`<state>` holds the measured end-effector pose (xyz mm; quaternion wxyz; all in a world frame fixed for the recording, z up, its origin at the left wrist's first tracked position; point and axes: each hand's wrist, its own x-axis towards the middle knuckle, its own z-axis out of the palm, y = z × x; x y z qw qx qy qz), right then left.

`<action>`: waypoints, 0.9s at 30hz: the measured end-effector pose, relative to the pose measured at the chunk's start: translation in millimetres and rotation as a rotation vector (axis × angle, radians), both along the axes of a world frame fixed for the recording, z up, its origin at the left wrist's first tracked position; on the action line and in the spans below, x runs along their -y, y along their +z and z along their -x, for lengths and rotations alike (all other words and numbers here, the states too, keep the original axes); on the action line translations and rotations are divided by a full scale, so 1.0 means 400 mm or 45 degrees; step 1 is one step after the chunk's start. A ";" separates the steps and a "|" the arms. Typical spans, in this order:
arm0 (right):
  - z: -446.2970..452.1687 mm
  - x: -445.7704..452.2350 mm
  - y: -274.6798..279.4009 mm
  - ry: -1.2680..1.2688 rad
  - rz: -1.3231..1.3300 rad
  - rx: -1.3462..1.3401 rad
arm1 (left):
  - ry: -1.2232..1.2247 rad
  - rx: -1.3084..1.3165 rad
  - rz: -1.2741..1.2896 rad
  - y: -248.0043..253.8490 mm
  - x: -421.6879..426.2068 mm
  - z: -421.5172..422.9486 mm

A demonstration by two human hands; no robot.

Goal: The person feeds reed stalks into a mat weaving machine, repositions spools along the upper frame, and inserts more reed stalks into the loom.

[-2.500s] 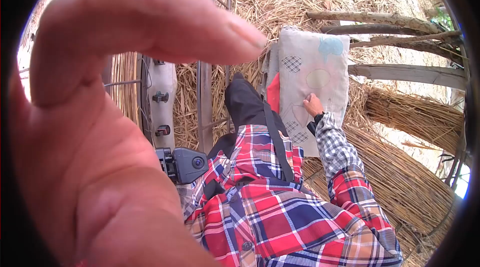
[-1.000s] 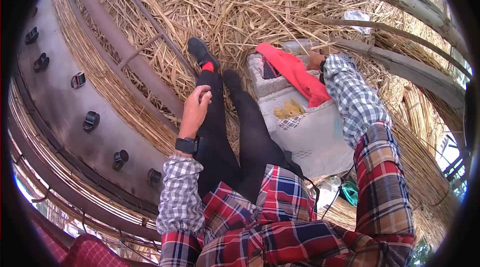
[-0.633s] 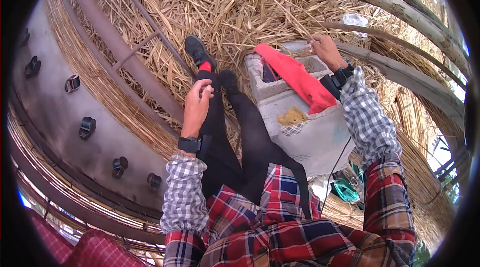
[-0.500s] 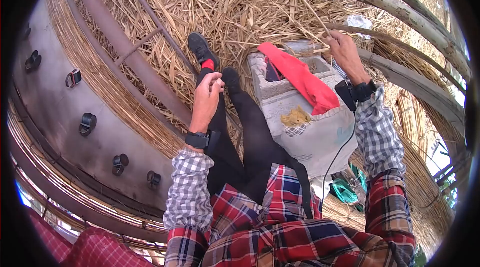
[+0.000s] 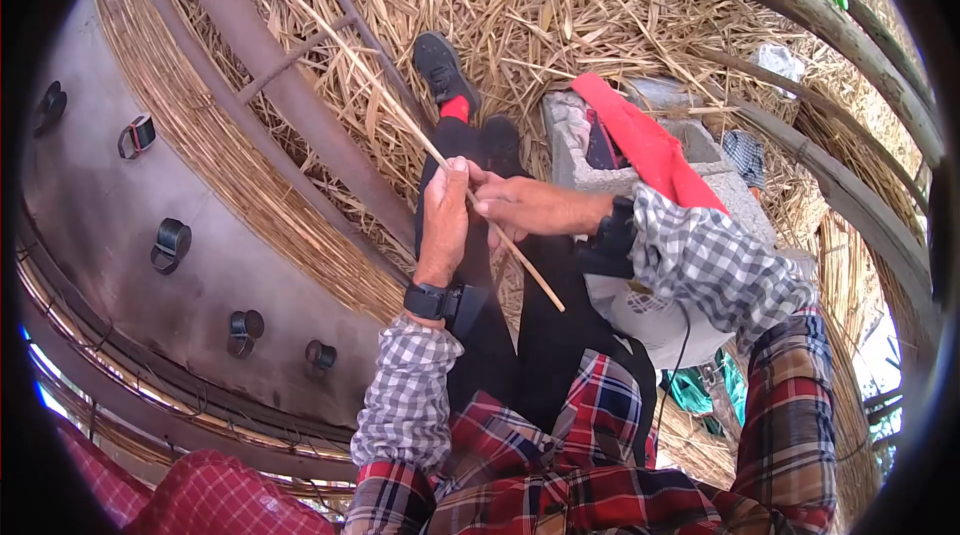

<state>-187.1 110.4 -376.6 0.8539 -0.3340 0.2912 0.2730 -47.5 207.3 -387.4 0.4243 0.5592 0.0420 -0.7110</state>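
A long, thin, pale reed (image 5: 390,100) runs slantwise across my lap, one end by my thighs and the other out over the straw. My left hand (image 5: 443,220) is closed around it near my knees. Right beside it, my right hand (image 5: 535,205) grips the same reed with bent fingers, and the two hands almost touch. Part of the right fingers is hidden behind the left hand and the reed. To the right, a red cloth (image 5: 645,145) lies over a concrete block (image 5: 575,150), with a dark item in the block's hollow.
Loose straw (image 5: 560,5) covers the ground ahead. On the left stands a metal sheet (image 5: 110,195) with several watches on it, bordered by bundled reeds (image 5: 220,175) and a rusty metal frame (image 5: 290,125). Wooden poles (image 5: 800,5) cross at the right. A person's red checked sleeve (image 5: 220,495) shows bottom left.
My right hand has swung in from above the block to my left hand, bringing the reed across my lap. My left hand has closed on the reed. The view has shifted slightly.
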 end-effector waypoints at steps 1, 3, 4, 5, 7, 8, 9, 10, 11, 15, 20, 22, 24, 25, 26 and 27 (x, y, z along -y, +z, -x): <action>0.006 0.033 -0.067 0.107 -0.064 0.029 | 0.005 0.005 -0.008 -0.021 -0.006 -0.005; -0.008 0.114 -0.171 0.348 -0.214 -0.067 | 0.062 0.196 -0.050 -0.056 -0.026 -0.001; 0.001 0.125 -0.249 0.301 -0.336 -0.124 | 0.125 0.164 -0.105 -0.074 -0.043 0.011; 0.008 0.126 -0.325 0.303 -0.247 -0.228 | 0.169 0.118 -0.149 -0.089 -0.061 0.022; 0.054 0.089 -0.513 0.325 0.241 -0.473 | 0.191 0.050 -0.241 -0.108 -0.108 0.029; 0.135 0.042 -0.713 0.476 0.439 -0.528 | 0.167 0.026 -0.289 -0.119 -0.119 0.029; 0.137 0.039 -0.755 0.811 0.646 -0.319 | 0.146 0.033 -0.289 -0.120 -0.115 0.023; 0.138 0.036 -0.794 1.180 0.911 -0.082 | 0.148 0.037 -0.305 -0.122 -0.114 0.021; 0.138 0.035 -0.832 1.474 1.167 0.138 | 0.177 -0.006 -0.330 -0.125 -0.118 0.019; 0.144 -0.050 -0.905 0.207 1.028 -1.142 | 0.203 -0.031 -0.368 -0.143 -0.139 0.028; 0.196 -0.093 -0.992 -0.297 1.183 -1.141 | 0.217 -0.088 -0.343 -0.151 -0.163 0.062; 0.201 -0.065 -0.990 -0.207 1.127 -1.106 | 0.209 -0.071 -0.325 -0.149 -0.162 0.064; 0.189 -0.075 -0.958 -0.678 1.054 -1.022 | 0.221 -0.036 -0.319 -0.147 -0.163 0.066; 0.171 -0.071 -0.927 -0.589 1.300 -0.998 | 0.215 -0.010 -0.314 -0.143 -0.159 0.065; 0.174 -0.075 -0.920 -0.497 1.545 -0.967 | 0.221 -0.005 -0.295 -0.140 -0.155 0.066; 0.157 -0.062 -0.875 -0.510 1.459 -0.972 | 0.214 0.017 -0.295 -0.138 -0.153 0.067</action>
